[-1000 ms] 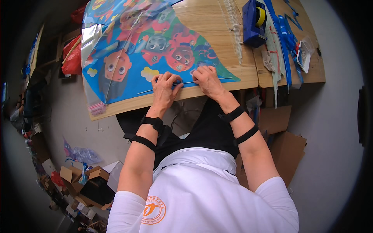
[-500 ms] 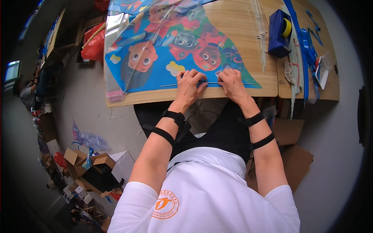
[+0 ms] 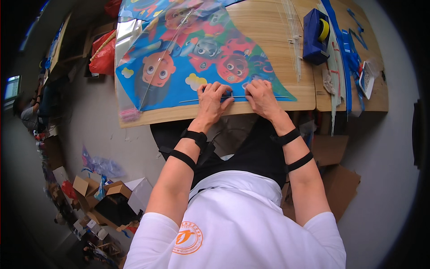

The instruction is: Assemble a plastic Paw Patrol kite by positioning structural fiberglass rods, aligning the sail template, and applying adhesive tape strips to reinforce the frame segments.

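A kite sheet [image 3: 127, 86], blue with printed cartoon figures, lies on the wooden table in front of me. Across its near edge runs a thin grey rod [image 3: 189, 101]. My left hand [image 3: 211, 102] is closed at the rod's middle, thumb and fingers pinching beside a small dark blue piece [image 3: 228, 94]. To its right, my right hand [image 3: 261, 98] pinches along the same rod with curled fingers. What lies under the fingertips is partly hidden. A second thin rod [image 3: 170, 47] slants lengthwise over the sheet.
A blue tape dispenser [image 3: 315, 38] with yellow tape stands on the right, past a bundle of thin rods [image 3: 293, 40]. Further right are blue strips [image 3: 351, 54] and a white tray [image 3: 368, 80]. A red bag [image 3: 103, 56] sits left of the table; cardboard boxes [image 3: 118, 190] lie on the floor.
The whole view has shifted slightly, so the table and hands appear a little further left. Both hands keep nearly the same place and grip on the rod.
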Available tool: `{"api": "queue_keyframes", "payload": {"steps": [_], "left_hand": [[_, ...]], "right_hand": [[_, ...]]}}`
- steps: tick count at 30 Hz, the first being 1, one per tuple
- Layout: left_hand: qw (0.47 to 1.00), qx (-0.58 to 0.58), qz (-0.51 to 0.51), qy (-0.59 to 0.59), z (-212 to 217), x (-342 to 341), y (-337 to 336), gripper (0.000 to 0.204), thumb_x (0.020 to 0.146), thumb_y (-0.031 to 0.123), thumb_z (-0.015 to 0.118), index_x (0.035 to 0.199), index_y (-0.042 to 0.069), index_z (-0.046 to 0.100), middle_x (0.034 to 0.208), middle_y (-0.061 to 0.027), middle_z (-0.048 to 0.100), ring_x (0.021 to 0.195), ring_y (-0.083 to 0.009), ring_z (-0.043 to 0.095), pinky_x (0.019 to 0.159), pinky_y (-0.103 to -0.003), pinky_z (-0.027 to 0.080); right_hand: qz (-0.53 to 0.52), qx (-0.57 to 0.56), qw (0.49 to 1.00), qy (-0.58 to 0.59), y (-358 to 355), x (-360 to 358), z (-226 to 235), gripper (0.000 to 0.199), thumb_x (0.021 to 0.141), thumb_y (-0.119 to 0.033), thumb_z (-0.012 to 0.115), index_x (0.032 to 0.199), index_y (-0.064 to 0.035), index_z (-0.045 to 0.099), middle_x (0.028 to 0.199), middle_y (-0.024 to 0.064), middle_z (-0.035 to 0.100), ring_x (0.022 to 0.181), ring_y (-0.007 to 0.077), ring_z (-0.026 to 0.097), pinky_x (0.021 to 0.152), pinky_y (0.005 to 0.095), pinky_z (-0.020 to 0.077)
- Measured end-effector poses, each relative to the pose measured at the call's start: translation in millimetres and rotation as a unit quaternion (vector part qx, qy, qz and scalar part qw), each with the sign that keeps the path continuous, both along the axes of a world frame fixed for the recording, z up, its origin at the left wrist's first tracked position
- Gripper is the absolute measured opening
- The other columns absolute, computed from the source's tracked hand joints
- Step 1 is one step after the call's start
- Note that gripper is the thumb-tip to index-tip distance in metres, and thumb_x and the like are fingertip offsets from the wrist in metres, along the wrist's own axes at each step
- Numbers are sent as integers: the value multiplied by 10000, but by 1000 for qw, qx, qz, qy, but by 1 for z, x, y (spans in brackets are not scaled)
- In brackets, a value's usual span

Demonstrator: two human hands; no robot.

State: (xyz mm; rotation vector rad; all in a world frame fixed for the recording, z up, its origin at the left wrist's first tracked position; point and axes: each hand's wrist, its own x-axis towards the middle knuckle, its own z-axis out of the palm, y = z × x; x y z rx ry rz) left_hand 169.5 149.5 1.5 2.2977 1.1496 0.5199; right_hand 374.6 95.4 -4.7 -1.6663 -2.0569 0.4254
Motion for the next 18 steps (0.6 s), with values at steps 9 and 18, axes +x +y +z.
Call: {"api": "queue_keyframes", "payload": {"steps": [9, 18], "left_hand": [[999, -34, 1, 9, 5, 0, 1, 481, 707, 217, 814, 1137, 178, 604, 910, 12, 586, 952, -191, 569, 989, -403, 292], [999, -34, -1, 5, 4, -1, 2, 499, 699, 223, 805, 1153, 172, 605, 908, 11, 579, 942, -183, 566, 990, -393, 297]], "right_hand": [[-5, -9, 1000, 25, -1, 1, 2, 206, 741, -91, 729, 882, -106, 579, 908, 61, 565, 971, 262, 547, 907, 422, 339], [-7, -14, 999, 32, 0, 1, 1, 211, 734, -82, 732, 866, -106, 570, 899, 62, 563, 967, 265, 549, 905, 426, 341]]}}
